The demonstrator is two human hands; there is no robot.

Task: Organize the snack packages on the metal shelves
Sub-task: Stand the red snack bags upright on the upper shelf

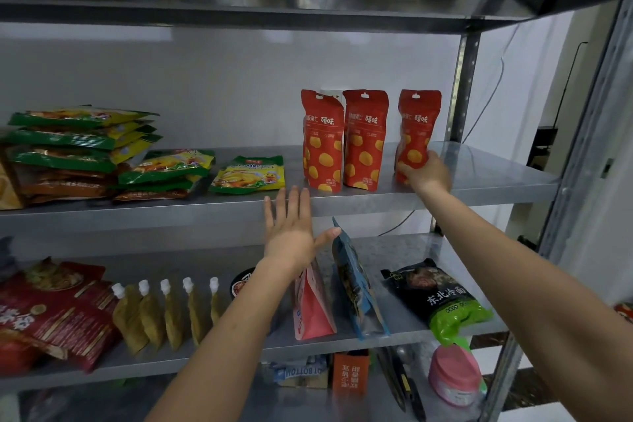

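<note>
Head view, right hand (426, 169) gripping the lower part of a red snack pouch (418, 127) upright on the middle metal shelf (479, 178), beside two matching pouches (344, 140), left hand (291, 226) flat-fingered, holding nothing, at the shelf's front edge

We see bare middle shelf (486, 168) at three o'clock of the rightmost red pouch (418, 127) up to the rear post (464, 86), a narrow gap at its nine o'clock before the middle red pouch (364, 140), and stacked packets (78, 140) blocking farther left.
</note>
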